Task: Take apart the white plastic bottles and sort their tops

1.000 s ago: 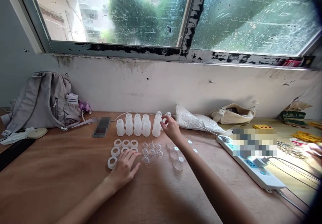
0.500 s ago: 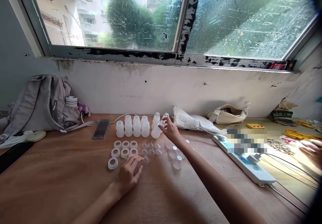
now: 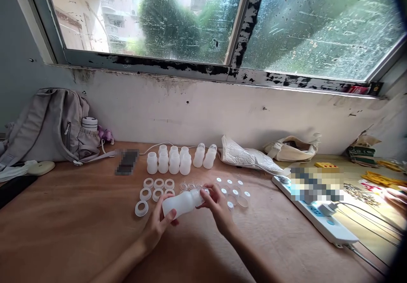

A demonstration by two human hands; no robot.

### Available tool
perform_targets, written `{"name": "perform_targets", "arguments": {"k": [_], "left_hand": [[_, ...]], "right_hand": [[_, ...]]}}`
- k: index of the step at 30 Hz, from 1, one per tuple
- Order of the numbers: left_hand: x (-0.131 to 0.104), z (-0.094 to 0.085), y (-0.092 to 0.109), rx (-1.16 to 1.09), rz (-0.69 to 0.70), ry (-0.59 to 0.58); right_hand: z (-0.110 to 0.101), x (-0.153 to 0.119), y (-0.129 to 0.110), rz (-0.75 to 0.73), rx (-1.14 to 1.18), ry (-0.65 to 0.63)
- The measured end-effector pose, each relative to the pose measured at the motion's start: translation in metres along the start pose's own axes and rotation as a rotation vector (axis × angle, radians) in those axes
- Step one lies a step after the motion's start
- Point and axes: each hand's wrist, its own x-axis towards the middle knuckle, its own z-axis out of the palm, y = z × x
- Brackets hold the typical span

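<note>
You hold one white bottle tilted above the table, neck toward your right.
Your left hand wraps its body; your right hand has fingertips closed around the neck end, whose tip I cannot see. White rings lie just beside your left fingers; wood surface spreads between your forearms; the power strip is well apart.

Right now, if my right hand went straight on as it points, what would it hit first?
Your right hand would first meet the white bottle in your left hand, at the neck end; it seems to touch there, but depth is unclear.
</note>
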Motion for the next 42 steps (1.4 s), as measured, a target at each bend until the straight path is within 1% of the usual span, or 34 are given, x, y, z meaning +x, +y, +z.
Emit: {"name": "perform_targets", "arguments": {"k": [2, 4, 6, 10, 12, 15, 19, 21, 26, 30, 33, 35, 42], "left_hand": [[0.002, -0.002, 0.003, -0.08, -0.105, -0.043], [0.004, -0.003, 0.001, -0.109, -0.149, -0.053], [0.005, -0.002, -0.002, -0.114, -0.187, -0.063], [0.004, 0.003, -0.008, -0.14, -0.267, -0.075], [0.002, 0.006, -0.008, -0.183, -0.303, -0.087], [-0.001, 0.007, -0.005, -0.269, -0.326, -0.081], [-0.004, 0.007, -0.005, -0.353, -0.336, -0.076], [-0.006, 0.008, -0.006, -0.369, -0.34, -0.084], [-0.012, 0.015, -0.003, -0.401, -0.361, -0.104], [-0.012, 0.022, 0.003, -0.397, -0.353, -0.096], [-0.011, 0.025, 0.003, -0.415, -0.364, -0.111], [-0.011, 0.025, 0.002, -0.432, -0.376, -0.118], [-0.012, 0.029, -0.004, -0.467, -0.392, -0.109]], "right_hand": [[0.004, -0.006, 0.015, 0.114, -0.003, -0.073], [0.004, -0.009, 0.026, 0.211, -0.072, -0.149], [0.003, -0.012, 0.033, 0.224, -0.157, -0.163], [0.001, -0.017, 0.037, 0.074, -0.295, -0.085], [0.0, -0.019, 0.035, 0.036, -0.338, -0.063], [0.0, -0.025, 0.031, 0.015, -0.382, -0.058], [-0.002, -0.033, 0.024, -0.108, -0.489, -0.045], [-0.004, -0.034, 0.02, -0.206, -0.551, -0.057], [-0.015, -0.031, 0.012, -0.537, -0.729, -0.08], [-0.024, -0.026, 0.01, -0.659, -0.821, -0.047], [-0.027, -0.023, 0.009, -0.696, -0.84, -0.015], [-0.026, -0.023, 0.008, -0.687, -0.831, -0.004], [-0.025, -0.019, 0.006, -0.534, -0.75, 0.01]]}}
